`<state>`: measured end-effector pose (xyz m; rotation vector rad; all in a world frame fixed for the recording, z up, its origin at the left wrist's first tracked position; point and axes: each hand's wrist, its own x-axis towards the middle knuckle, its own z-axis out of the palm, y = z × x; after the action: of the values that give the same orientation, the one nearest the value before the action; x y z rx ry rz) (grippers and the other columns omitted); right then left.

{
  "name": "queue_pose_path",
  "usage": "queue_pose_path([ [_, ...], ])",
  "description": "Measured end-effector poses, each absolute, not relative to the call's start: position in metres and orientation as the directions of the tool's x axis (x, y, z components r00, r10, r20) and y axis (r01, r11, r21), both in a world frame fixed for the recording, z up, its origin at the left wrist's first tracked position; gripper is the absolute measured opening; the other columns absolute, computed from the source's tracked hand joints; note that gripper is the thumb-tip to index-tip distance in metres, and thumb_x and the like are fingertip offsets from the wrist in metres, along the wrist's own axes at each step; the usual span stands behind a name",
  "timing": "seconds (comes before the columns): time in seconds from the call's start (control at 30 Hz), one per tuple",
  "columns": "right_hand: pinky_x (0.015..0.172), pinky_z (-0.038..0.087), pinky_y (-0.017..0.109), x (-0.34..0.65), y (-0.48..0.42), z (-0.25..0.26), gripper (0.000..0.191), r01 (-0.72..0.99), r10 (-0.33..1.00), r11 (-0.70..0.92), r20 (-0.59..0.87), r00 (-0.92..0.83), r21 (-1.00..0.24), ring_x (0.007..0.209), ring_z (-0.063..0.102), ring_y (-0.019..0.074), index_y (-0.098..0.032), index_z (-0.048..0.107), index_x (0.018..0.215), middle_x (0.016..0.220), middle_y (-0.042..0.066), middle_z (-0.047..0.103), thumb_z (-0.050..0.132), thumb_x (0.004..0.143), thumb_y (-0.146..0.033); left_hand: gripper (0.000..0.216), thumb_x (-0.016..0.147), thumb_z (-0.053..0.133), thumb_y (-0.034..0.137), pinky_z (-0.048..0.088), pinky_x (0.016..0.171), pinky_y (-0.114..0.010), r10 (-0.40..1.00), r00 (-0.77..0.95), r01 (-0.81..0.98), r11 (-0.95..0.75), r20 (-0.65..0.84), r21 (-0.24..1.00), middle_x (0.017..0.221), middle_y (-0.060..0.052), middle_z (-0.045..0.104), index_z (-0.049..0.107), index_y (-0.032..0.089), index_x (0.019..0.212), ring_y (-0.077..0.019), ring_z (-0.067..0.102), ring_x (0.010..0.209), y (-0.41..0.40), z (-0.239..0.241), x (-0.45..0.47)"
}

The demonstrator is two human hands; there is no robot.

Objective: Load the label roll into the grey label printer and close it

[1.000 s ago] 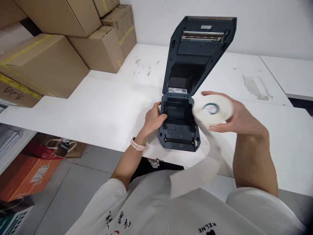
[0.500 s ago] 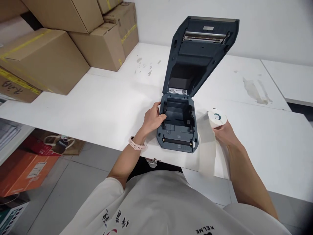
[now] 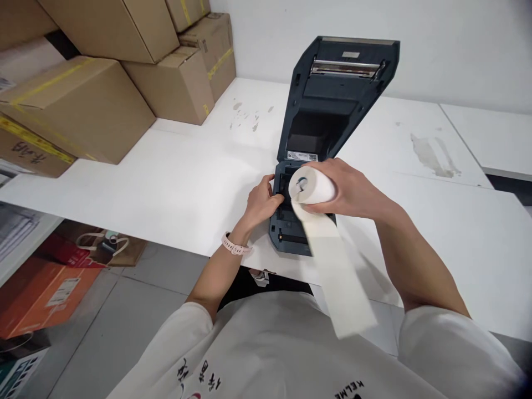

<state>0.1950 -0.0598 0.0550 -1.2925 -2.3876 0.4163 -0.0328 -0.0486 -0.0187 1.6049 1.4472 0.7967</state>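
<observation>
A dark grey label printer (image 3: 291,244) stands on the white table with its lid (image 3: 322,108) raised. My left hand (image 3: 265,198) grips the left rim of the printer's base, its thumb over the inner edge by the roll compartment. Gripped in my right hand (image 3: 353,188) is a roll of white labels (image 3: 318,185), held above the compartment and hiding much of it. The roll's core end faces left. A loose strip of labels (image 3: 341,277) hangs from it over the printer's front right and past the table edge.
Cardboard boxes (image 3: 95,105) with yellow tape are stacked at the back left of the white table (image 3: 199,183). A white wall rises behind. Below on the left are an orange box (image 3: 50,293) and a paper bag (image 3: 128,252) on the floor.
My right hand has lifted the label roll from the table beside the printer and brought it left over the open compartment, turning it sideways. My left hand stays on the printer's rim.
</observation>
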Motion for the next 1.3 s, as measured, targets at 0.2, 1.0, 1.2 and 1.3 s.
queue_pose_path([
  [0.2,0.092,0.052,0.051,0.174,-0.030,0.039,0.080,0.786,0.792,0.587,-0.065,-0.607,-0.195,0.116,0.060,0.0398,-0.021,0.051,0.150,0.122,0.016,0.068,0.070,0.081,-0.058,0.065,0.074,0.058,0.024,0.036,0.065,-0.034,0.986,0.157,0.473,-0.025,-0.056,0.881,0.084,-0.003,0.061,0.054,0.017,0.139,-0.0209,0.055,0.074,-0.050,-0.021,-0.034],
  [1.0,0.119,0.038,0.036,0.215,0.050,0.105,0.058,0.011,0.931,0.363,0.363,0.035,-0.932,0.144,0.050,0.0140,-0.020,0.045,0.153,0.160,0.003,0.050,0.012,0.112,-0.045,0.053,0.103,0.040,0.039,0.019,0.132,-0.054,0.713,0.687,0.606,-0.667,0.137,0.434,0.162,-0.013,0.049,0.051,0.016,0.150,-0.0284,0.041,0.154,-0.128,0.009,-0.015],
  [1.2,0.092,0.055,0.034,0.193,-0.028,0.089,0.053,-0.114,0.803,0.594,0.578,0.144,-0.796,0.092,0.067,0.0173,-0.018,0.070,0.106,0.098,0.006,0.070,0.039,0.104,-0.061,0.049,0.102,0.051,0.035,0.029,0.130,-0.055,0.651,0.705,0.507,-0.740,0.281,0.443,0.160,-0.016,0.051,0.057,0.013,0.145,-0.0304,0.038,0.156,-0.196,-0.003,-0.035],
  [1.3,0.110,0.047,0.041,0.188,-0.085,0.059,0.039,0.075,0.788,0.608,0.612,0.073,-0.791,0.115,0.066,0.0224,-0.023,0.070,0.092,0.112,0.005,0.074,0.057,0.097,-0.060,0.031,0.102,0.054,0.030,0.050,0.116,-0.046,0.649,0.625,0.352,-0.730,0.434,0.586,0.129,-0.010,0.077,0.070,0.020,0.126,-0.0237,0.069,0.127,-0.216,0.001,-0.045],
])
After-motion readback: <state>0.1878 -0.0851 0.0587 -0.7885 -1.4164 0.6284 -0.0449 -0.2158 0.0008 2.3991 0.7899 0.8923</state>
